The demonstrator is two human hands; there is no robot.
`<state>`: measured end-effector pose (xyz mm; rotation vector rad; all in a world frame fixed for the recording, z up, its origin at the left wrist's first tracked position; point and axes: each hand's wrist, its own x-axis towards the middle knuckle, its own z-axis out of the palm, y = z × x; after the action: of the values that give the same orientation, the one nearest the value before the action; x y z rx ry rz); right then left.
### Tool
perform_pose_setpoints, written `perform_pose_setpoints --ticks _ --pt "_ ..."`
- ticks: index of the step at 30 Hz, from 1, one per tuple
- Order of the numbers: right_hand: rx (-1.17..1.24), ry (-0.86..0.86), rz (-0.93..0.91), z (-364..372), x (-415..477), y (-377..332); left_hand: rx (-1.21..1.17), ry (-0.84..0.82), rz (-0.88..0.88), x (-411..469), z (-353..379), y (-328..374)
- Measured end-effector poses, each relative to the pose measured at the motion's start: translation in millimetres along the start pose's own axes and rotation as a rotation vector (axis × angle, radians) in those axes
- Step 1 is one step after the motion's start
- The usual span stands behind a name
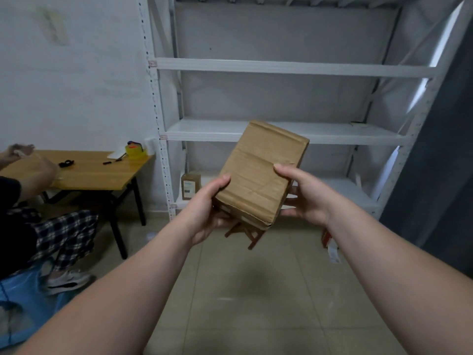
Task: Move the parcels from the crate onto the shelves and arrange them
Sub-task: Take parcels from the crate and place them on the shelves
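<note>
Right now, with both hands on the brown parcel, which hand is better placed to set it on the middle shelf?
Probably the right hand: it grips the parcel mid-side, thumb on top, fingers beneath, nearer the middle shelf. The left hand holds only the near corner.

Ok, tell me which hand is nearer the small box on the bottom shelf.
Left. The left hand holds the parcel beside the small box; the right hand holds its far side.
</note>
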<state>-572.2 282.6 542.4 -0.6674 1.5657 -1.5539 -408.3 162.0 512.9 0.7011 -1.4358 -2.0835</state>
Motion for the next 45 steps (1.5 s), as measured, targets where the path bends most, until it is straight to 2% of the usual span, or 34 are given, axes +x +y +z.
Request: perform_pose_setpoints --ticks 3,7,12,17,21,25,29,34,40,45 --pt "-0.034 0.055 -0.059 -33.6 -0.1 -10.1 0.102 -0.019 -0.055 15.2 28.5 -3.1" --pt "-0.19 0.161 -0.268 -74.1 4.4 -19.3 0.153 -0.03 -0.066 31.3 58.5 2.6" --pt "-0.781 0.296 -0.551 -109.8 9.7 -23.7 0.123 0.0 -0.104 51.1 88.8 20.1" --pt "-1.074 0.305 -0.809 -130.6 9.1 -18.0 0.118 -0.07 -0.204 63.7 108.4 38.2" --pt "-1.198 0.301 -1.062 -145.7 9.3 -15.1 0.119 -0.197 -0.29 71.2 122.4 43.1" --pt "-1.216 0.32 -1.151 -162.2 12.1 -16.8 0.109 -0.281 -0.349 80.7 131.1 42.2" --pt "-1.223 0.396 -1.08 -175.3 17.5 -15.6 0.122 -0.324 -0.289 88.7 141.7 36.5" --pt "-1.14 0.459 -0.721 -182.3 30.3 -22.8 0.058 -0.278 -0.128 108.1 150.2 28.2" --pt "-0.738 0.447 -0.588 -170.2 74.4 -38.6 0.064 -0.233 0.009 140.9 134.1 30.6" --pt "-0.305 0.299 -0.318 -142.7 120.9 -46.7 0.049 -0.245 0.044 176.7 105.4 33.6"
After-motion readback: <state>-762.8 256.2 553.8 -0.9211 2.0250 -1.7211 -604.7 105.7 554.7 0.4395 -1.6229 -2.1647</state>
